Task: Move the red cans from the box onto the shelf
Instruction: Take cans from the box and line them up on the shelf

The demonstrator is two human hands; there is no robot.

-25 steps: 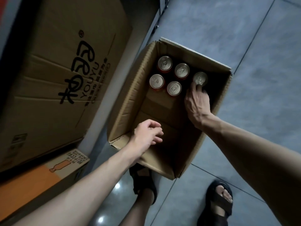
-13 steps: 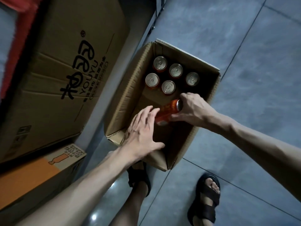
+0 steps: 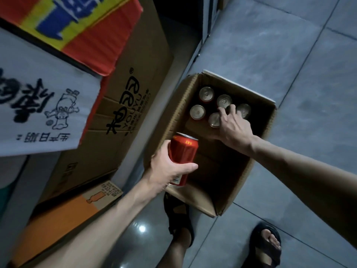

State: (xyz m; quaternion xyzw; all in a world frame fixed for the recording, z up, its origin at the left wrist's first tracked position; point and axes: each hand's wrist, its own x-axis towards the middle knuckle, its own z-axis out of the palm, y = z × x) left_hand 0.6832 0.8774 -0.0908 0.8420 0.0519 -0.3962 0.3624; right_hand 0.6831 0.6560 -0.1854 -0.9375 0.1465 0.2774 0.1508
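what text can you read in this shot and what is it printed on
"YOUYU": under a black logo on the big brown carton, seen upside down.
White carton: large black characters, upside down, too blurred to read.
Red can in the left hand: small yellow print, unreadable.
Orange box: tiny print, unreadable.

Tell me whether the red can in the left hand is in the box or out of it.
Out. The left hand holds the red can above the near rim of the box; five cans remain standing inside.

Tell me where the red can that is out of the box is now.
The red can is in the left hand, held over the box's near left edge, with the stacked cartons to its left.
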